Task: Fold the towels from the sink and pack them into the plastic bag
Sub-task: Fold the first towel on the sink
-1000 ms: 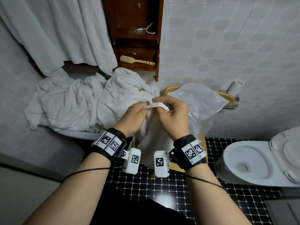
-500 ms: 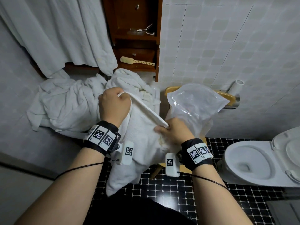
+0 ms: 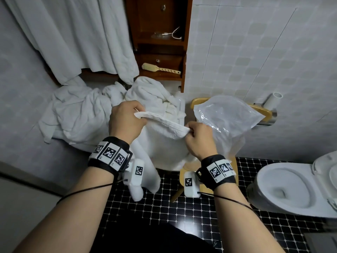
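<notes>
Towel (image 3: 164, 124): held taut at frame centre, rest hanging toward 6 o'clock | left hand (image 3: 125, 119): fingers curled round its left end | right hand (image 3: 198, 139): pinching right end | plastic bag (image 3: 228, 115): 2 o'clock, just beside right hand | towel pile (image 3: 78, 114): heaped at 10 o'clock

No readable text; only square black-and-white coded markers on wristbands (image 3: 109, 154) and small white tags (image 3: 189, 183).
</notes>
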The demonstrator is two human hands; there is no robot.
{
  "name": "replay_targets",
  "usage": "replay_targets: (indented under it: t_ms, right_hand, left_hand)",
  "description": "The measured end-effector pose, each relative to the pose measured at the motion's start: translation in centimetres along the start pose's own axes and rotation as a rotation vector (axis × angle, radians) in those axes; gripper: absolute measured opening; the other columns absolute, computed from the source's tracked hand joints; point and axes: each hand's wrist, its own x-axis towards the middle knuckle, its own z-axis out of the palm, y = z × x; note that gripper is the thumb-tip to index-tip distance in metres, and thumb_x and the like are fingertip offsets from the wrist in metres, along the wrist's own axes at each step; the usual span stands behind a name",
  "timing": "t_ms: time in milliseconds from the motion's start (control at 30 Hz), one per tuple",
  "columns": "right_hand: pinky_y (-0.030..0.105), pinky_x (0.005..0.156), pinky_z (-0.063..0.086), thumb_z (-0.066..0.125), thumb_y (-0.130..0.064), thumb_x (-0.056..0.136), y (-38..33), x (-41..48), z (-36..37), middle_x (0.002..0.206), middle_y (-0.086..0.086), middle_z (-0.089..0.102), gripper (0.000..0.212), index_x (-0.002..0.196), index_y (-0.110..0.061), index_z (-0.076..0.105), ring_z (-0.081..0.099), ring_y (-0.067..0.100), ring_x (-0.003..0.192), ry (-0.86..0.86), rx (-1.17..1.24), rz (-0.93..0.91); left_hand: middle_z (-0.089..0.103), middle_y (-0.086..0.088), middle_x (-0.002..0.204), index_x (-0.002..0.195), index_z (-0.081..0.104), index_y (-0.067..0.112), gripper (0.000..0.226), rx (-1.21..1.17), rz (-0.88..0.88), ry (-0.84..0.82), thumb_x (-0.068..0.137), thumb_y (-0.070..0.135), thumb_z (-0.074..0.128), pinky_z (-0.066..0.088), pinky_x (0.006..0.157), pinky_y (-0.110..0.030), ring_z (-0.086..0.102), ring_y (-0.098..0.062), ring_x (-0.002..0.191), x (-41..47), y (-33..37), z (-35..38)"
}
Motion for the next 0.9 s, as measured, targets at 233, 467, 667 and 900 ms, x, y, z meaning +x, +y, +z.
replay_targets:
  t_ms: [233, 467, 667, 900]
  right_hand:
    - [0.039, 0.06, 0.036, 0.044, -0.072, 0.1, -2.7, 0.9, 0.7, 0.068, -0.004, 0.059, 0.047, 0.083, -0.028, 0.046, 0.064, 0.032, 0.08, -0.271, -0.193, -0.082]
    - [0.04, 0.069, 0.039, 0.055, 0.002, 0.092, -3.0, 2.6, 2.4, 0.093, 0.01, 0.066, 0.025, 0.114, -0.01, 0.056, 0.062, 0.04, 0.093, -0.185, -0.043, -0.111]
    - [0.037, 0.065, 0.046, 0.044, -0.023, 0.081, -5.5, 3.1, 3.8, 0.081, 0.004, 0.069, 0.027, 0.097, -0.023, 0.066, 0.064, 0.034, 0.081, 0.069, -0.043, -0.061]
    - [0.038, 0.064, 0.042, 0.057, -0.045, 0.103, -6.9, 5.8, 5.3, 0.091, 0.019, 0.069, 0.031, 0.106, -0.017, 0.067, 0.067, 0.044, 0.086, 0.126, -0.314, 0.103]
  left_hand:
    - [0.064, 0.009, 0.072, 0.068, 0.061, 0.026, 0.037, 0.057, -0.049, -0.059, 0.069, 0.034, 0.097, 0.056, 0.07, -0.036, 0.065, -0.025, 0.082, 1.2, -1.2, -1.6]
    - [0.064, 0.01, 0.07, 0.065, 0.057, 0.028, 0.039, 0.091, 0.084, -0.187, 0.072, 0.034, 0.095, 0.047, 0.066, -0.031, 0.063, -0.024, 0.082, 1.7, -1.8, -1.8]
    - [0.065, 0.009, 0.073, 0.069, 0.058, 0.032, 0.041, 0.092, 0.098, -0.177, 0.068, 0.043, 0.097, 0.056, 0.071, -0.038, 0.063, -0.018, 0.078, 2.7, -3.2, -2.9]
    - [0.075, 0.009, 0.085, 0.09, 0.081, 0.038, 0.014, 0.066, 0.1, -0.098, 0.088, 0.052, 0.078, 0.057, 0.072, -0.038, 0.066, -0.024, 0.087, 5.4, -6.3, -6.0]
